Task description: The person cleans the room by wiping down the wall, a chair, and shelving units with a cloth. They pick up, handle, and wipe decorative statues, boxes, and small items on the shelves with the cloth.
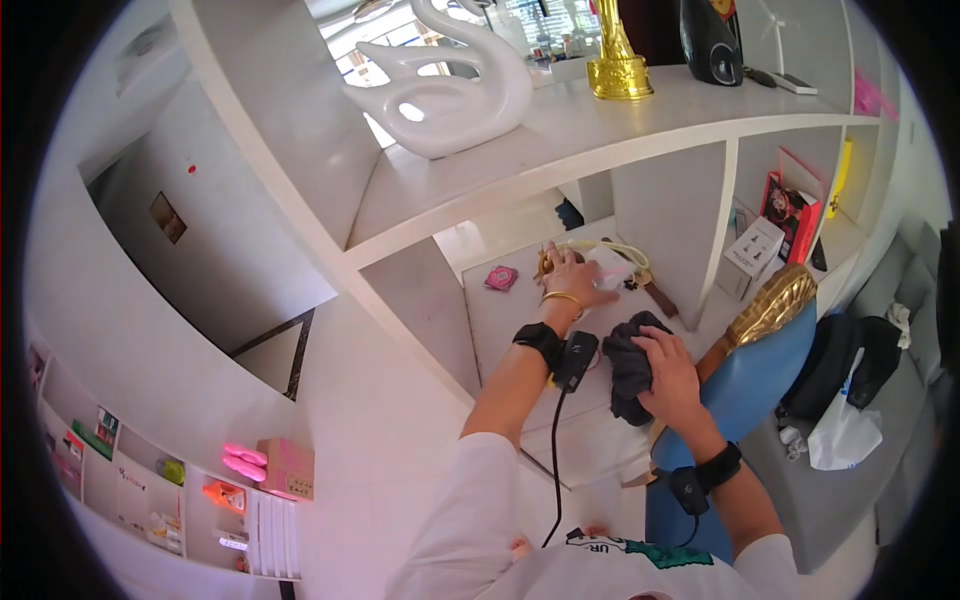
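My left hand [572,282] reaches into a white shelf compartment, fingers apart, resting on or over a small brown-gold object [545,264] that it partly covers. Beside its thumb lies a clear plastic bag [610,270]. A pale looped cord [632,252] and a brown strap-like item [657,298] are just to the right. Left of the hand sits a small pink packet [501,278]. At the compartment's front edge, my right hand [668,378] is closed on a crumpled dark grey cloth [630,368].
A white swan figure [450,95], gold trophy [618,75] and black speaker-like object [710,45] stand on the upper shelf [560,140]. At right are a white box [750,258], a blue chair with gold trim [745,370] and a grey sofa [800,490].
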Available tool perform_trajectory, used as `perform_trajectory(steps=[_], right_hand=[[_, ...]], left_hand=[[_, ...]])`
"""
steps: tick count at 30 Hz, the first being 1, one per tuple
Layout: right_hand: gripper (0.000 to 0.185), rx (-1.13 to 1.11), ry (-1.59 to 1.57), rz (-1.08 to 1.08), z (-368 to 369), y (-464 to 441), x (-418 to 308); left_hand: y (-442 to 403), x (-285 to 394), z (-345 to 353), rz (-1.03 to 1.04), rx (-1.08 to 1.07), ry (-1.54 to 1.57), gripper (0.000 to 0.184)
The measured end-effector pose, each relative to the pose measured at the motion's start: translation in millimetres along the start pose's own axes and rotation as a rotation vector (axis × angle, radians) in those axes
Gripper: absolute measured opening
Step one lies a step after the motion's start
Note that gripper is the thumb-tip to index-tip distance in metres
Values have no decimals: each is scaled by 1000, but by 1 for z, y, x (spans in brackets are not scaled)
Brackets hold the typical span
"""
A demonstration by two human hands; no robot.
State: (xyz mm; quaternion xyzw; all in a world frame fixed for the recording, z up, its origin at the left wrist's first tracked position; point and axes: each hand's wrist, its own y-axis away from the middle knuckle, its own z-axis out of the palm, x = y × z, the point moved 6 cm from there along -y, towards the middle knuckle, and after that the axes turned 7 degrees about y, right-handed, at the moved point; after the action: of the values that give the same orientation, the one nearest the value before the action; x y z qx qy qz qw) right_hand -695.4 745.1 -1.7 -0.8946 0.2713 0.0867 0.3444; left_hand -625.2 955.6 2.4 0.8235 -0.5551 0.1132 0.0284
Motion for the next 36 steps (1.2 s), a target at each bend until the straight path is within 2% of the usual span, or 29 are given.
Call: perform_trajectory(steps=[2,3,5,9,11,12,14,15,17,18,20,21,22,23,24,25,27,28,30,31,33,36], right_hand=[[61,-5,0,7,-1,0,-1],[61,2,-1,1,-2,0,-2],[61,-7,4,14,-1,-1,-1],[61,9,15,10,0,0,0],[61,21,14,4,1,0,1],[60,29,17,0,1,2,1],[59,40,10,-2,1,3,1],[59,49,9,-9,0,2,1],[58,58,2,-12,-2,3,0],[58,59,-1,-18,-2,4,0],[57,72,1,-21,-3,3,-1],[56,76,4,-27,-3,4,0],[65,65,-4,-20,4,6,4],[65,73,3,-16,3,6,5],[65,71,2,-24,2,5,3],[65,66,1,-29,2,5,3],[66,69,1,-23,3,6,5],[67,56,-5,-21,0,6,3],[68,38,-22,-17,0,5,3],[68,44,-3,-20,3,5,4],[68,53,8,-26,4,6,3],[58,115,-75,-56,-3,9,2]], left_hand=[[-14,-8,14,113,39,49,52],[-10,-8,16,110,29,52,52],[0,-11,4,79,88,186,36],[1,-20,2,77,162,217,34],[12,-22,4,67,35,208,44],[18,-19,0,68,33,202,44],[32,-5,-11,87,21,86,60],[35,3,-16,90,23,80,60],[38,30,-30,294,198,8,69],[31,37,-30,300,199,3,69],[13,65,-20,518,58,-31,70],[1,73,-13,528,60,-35,70],[-11,80,1,544,-7,-101,67],[-23,83,14,559,-73,-166,64],[-27,83,18,602,-46,-134,55],[-34,79,23,612,-48,-132,55],[-41,68,28,532,-227,253,48],[-40,65,32,533,-238,253,48],[-30,64,27,610,-111,105,43],[-24,61,27,602,-119,103,43],[-17,48,25,451,-153,-22,37],[12,29,8,444,-139,-95,33]])
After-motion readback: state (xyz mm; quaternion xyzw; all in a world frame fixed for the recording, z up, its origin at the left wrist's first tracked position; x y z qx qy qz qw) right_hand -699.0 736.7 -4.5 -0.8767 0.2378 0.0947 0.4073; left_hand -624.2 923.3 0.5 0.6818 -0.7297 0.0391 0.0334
